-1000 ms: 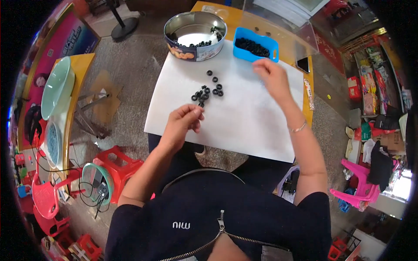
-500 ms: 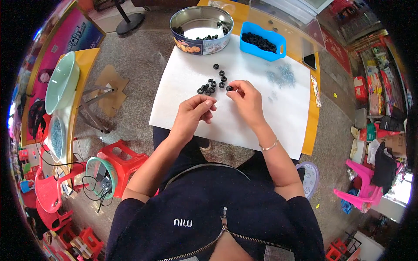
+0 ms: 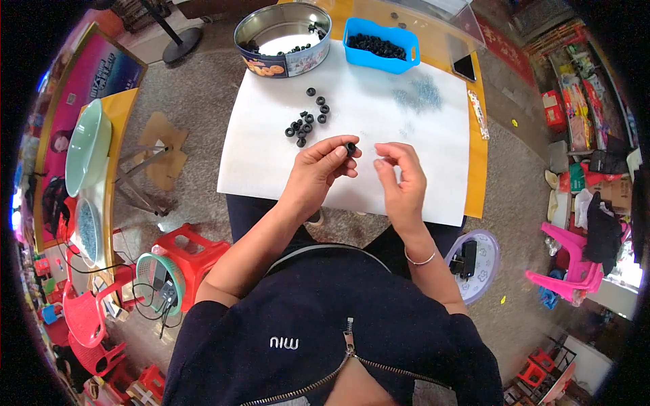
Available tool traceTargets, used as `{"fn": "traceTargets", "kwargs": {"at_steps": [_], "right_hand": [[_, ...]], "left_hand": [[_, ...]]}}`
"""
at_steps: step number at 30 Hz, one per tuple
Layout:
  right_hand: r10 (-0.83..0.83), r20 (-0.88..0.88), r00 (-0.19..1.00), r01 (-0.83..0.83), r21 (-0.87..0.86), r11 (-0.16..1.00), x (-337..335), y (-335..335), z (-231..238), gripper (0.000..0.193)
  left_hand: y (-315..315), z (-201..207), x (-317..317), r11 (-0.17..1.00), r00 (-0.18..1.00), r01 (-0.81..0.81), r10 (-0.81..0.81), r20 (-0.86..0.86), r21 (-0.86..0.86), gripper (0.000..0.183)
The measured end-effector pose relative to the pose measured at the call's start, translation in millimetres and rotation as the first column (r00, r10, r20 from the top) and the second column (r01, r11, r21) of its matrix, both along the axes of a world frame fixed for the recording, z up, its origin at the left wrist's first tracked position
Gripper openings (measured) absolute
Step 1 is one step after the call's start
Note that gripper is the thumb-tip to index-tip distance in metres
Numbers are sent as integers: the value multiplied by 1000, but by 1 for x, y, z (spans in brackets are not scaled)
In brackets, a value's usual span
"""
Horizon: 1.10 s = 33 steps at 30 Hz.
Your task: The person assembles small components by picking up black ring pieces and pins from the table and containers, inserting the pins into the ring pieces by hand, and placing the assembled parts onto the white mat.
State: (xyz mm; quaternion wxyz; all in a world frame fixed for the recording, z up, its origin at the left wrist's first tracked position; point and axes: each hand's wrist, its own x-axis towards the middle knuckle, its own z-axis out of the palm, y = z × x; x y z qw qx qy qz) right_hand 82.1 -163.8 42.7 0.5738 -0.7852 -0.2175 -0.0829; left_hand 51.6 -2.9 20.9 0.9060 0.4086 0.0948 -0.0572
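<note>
A small black ring-shaped part point(image 3: 350, 148) is pinched between the thumb and fingertips of my left hand point(image 3: 318, 174), above the white sheet. Just to its right is my right hand point(image 3: 403, 181), its fingers loosely curled and the thumb apart from the index finger; nothing shows between them. Several more black ring-shaped parts point(image 3: 308, 118) lie in a loose cluster on the sheet, beyond my left hand. Farther back, a round tin point(image 3: 288, 66) holds some black pieces near its wall. Beside the tin, a blue plastic basket point(image 3: 379, 63) is heaped with black pieces.
The white sheet point(image 3: 264, 155) covers most of a yellow table point(image 3: 477, 169). Pale blue bits point(image 3: 420, 93) are scattered at its right rear, near a dark phone point(image 3: 464, 68). A red stool point(image 3: 193, 257) stands left, and a lilac basket point(image 3: 492, 260) sits low on the right.
The ring-shaped part that was in my right hand is now in my left fingertips. My right hand has drawn back and its fingers have parted. The view has shifted, moving the table leftward.
</note>
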Motion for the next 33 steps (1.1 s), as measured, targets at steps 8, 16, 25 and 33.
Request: {"fn": "traceTargets", "kwargs": {"at_steps": [8, 16, 25, 33], "right_hand": [[-193, 35, 981, 195, -307, 932, 20, -40, -40, 11], [-18, 247, 969, 127, -433, 892, 58, 8, -46, 12], [-31, 4, 1000, 30, -325, 945, 39, 16, -31, 10], [242, -292, 925, -168, 256, 952, -10, 26, 0, 10]], "left_hand": [[17, -15, -18, 995, 992, -71, 78, -97, 71, 24], [22, -18, -33, 993, 984, -89, 99, -148, 73, 25], [22, -10, -30, 992, 992, -17, 1, -123, -129, 23], [11, -2, -31, 985, 995, 50, -63, -76, -163, 24]]}}
